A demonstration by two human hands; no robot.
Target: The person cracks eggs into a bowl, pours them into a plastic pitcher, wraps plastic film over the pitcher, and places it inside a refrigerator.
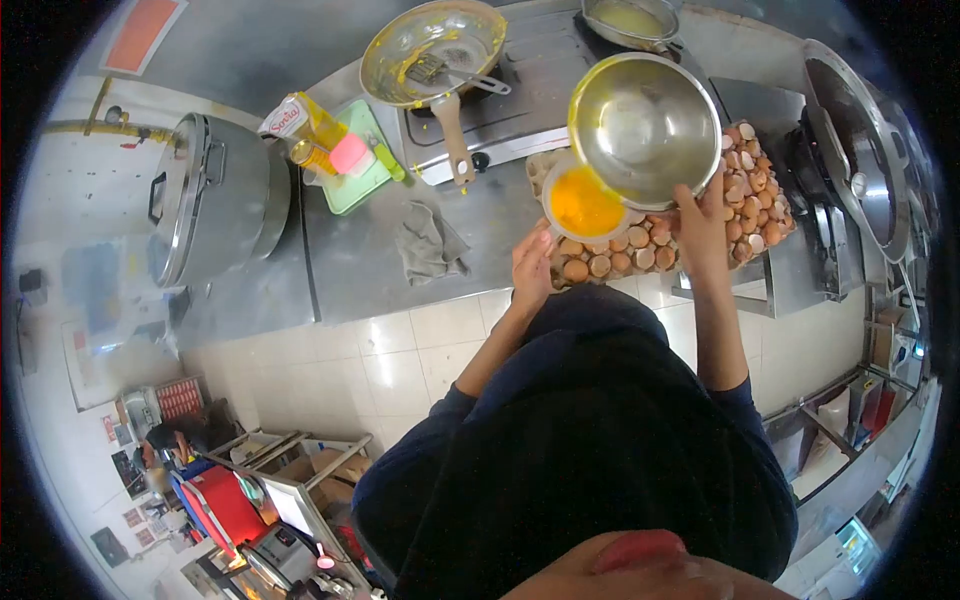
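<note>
My right hand (702,225) grips the near rim of a large stainless steel mixing bowl (655,135), which is tilted toward a smaller pale bowl (600,238). Yellow-orange egg (585,200) lies in that smaller bowl, and yellow smears mark the steel bowl's left rim. At the small bowl's left side, my left hand (533,262) has its fingers against the rim. Brown eggs and cracked shells (752,195) lie around and under both bowls, on a cardboard egg tray (537,168). The small bowl's underside is hidden.
A frying pan (385,75) with a slotted turner (450,75) sits on the stove (535,105). A grey cloth (430,243), a green board (345,195) with packets, and a large pot (225,195) stand left. A strainer (630,20) is behind; a wok (860,150) is right.
</note>
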